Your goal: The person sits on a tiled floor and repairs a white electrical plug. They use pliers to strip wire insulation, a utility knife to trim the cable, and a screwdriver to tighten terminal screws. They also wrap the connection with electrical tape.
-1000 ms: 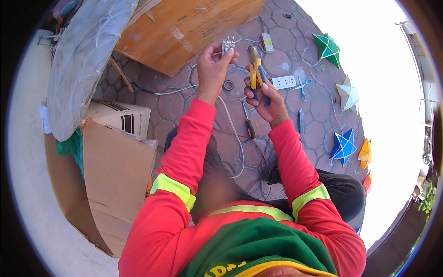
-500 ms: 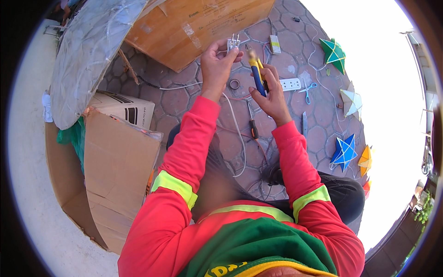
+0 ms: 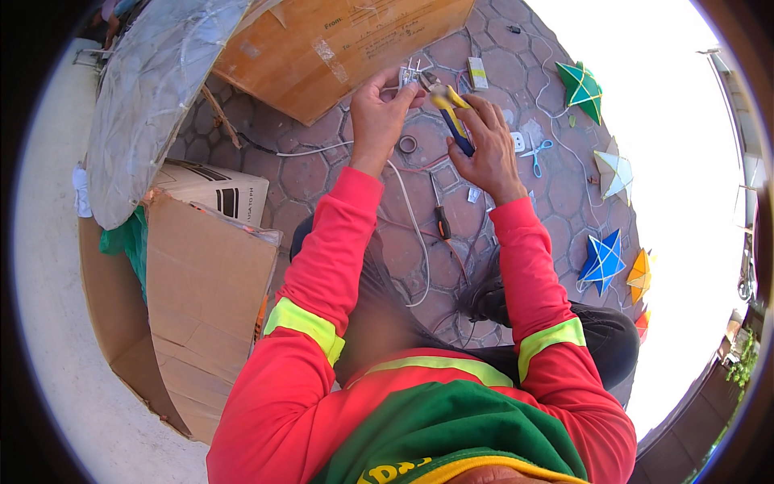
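Note:
My left hand [image 3: 377,121] pinches a whitish electrical plug [image 3: 409,74] with its two metal prongs pointing away from me. A white cord [image 3: 415,214] runs from beneath this hand down toward my lap. Closed around pliers [image 3: 455,129] with yellow and blue handles is my right hand [image 3: 490,149]. The metal jaws are right beside the plug; whether they touch it I cannot tell. Below the hands, a screwdriver [image 3: 443,224] with a black and orange handle lies on the paving, and a tape roll [image 3: 408,144] sits near my left wrist.
Light-blue scissors [image 3: 538,153] lie beside a white power strip [image 3: 518,142], partly hidden by my right hand. A small box [image 3: 477,73] lies beyond. Green [image 3: 582,90], white [image 3: 615,173] and blue [image 3: 601,262] star lanterns line the right. Cardboard boxes [image 3: 210,306] stand at left.
My right hand has turned and its wrist has shifted right, bringing the pliers' jaws over to the plug. It now covers more of the power strip. My left hand has barely moved.

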A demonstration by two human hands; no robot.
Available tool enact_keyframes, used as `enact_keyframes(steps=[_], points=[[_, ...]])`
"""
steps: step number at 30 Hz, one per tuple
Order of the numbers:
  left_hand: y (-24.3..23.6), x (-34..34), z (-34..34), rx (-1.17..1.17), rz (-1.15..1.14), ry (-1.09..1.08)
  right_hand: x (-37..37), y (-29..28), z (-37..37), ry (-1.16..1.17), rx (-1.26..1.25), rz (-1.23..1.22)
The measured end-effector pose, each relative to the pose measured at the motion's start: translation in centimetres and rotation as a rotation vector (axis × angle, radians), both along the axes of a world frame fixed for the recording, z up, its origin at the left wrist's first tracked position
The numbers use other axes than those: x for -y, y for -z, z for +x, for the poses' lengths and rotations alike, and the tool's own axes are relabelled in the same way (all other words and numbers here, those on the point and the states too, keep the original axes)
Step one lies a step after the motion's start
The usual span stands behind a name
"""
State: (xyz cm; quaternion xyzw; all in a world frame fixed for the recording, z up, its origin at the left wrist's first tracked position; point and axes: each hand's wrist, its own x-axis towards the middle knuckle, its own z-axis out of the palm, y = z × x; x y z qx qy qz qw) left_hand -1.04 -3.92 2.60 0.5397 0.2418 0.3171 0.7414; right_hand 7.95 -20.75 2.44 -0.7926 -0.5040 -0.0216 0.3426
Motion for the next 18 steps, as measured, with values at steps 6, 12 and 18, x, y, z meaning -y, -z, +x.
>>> enact_keyframes(steps=[6, 12, 18], points=[[0.09, 0.15, 0.12, -0.019, 0.011, -0.004, -0.17, 0.17, 0.25, -0.011, 0.03, 0.001], [0.03, 0.29, 0.15, -0.017, 0.025, -0.015, -0.15, 0.17, 0.56, -0.025, 0.056, -0.029], [0.01, 0.34, 0.2, -0.064, 0.045, -0.025, -0.39, 0.16, 0.61, -0.012, 0.099, -0.031]])
